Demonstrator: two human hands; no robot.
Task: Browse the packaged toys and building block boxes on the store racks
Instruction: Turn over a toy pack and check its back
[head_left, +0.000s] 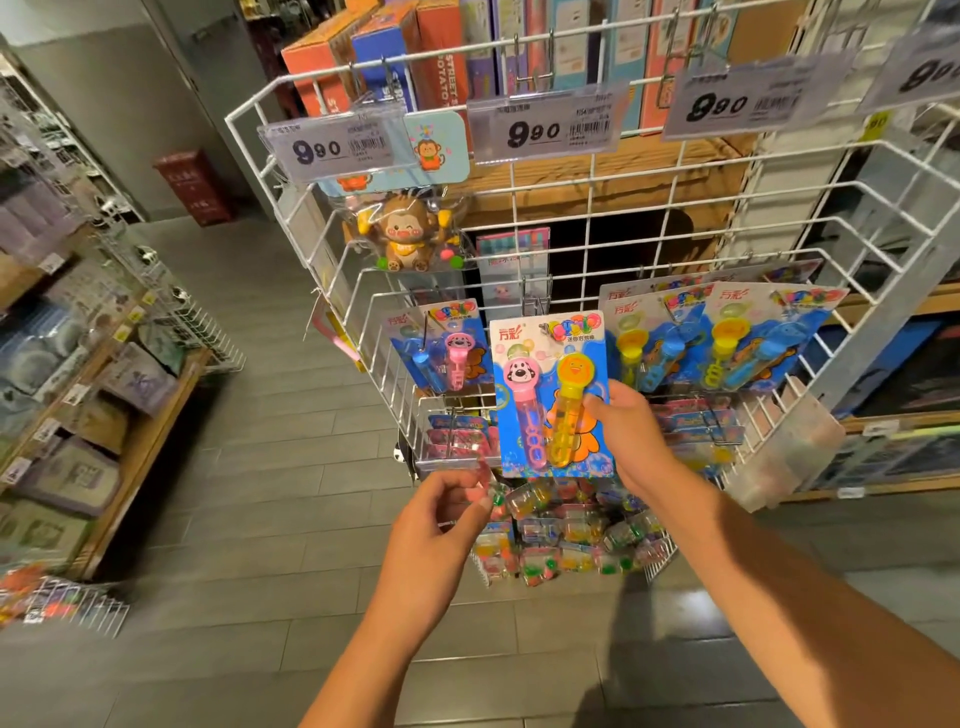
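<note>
1. The right hand is gripping the right edge of a blue bubble-wand card, its fingers curling round the card, and is holding it upright in front of the white wire rack, facing the camera

2. The card is carrying a pink wand with a dog head beside a yellow wand with a duck head; whether its top is resting on a peg or hanging free cannot be told

3. The left hand is hovering just below the card's lower left corner, its fingers loosely curled and gripping nothing, close to a clear shelf strip

4. Similar cards are hanging on pegs to either side, a packaged monkey toy is hanging higher on the left beneath the 9.90 price tags, and boxes are standing upright on the shelf above

5. Step in hand, as judged: inspecting one packaged toy taken from the middle peg row

6. The next move is probably calling for either steadying the card with the free hand to read it, or lining its hanging slot with a peg to return it
</note>
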